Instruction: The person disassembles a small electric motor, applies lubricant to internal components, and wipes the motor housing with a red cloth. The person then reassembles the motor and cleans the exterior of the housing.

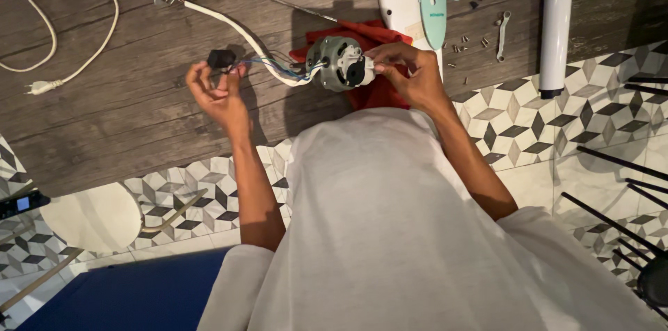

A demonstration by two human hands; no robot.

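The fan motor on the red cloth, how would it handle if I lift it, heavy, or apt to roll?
The fan motor looks like a compact metal body, so it is probably heavy for its size. Its rounded shape could roll, though the red cloth under it may check that. Wires run from it to the black part in the left hand, so lifting would likely tug them.

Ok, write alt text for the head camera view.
Seen from above, a person in a white shirt holds a small black part in the left hand while the right hand grips a grey electric motor; thin wires join the two. Under the motor lies a red cloth, on a wooden floor with scattered screws.
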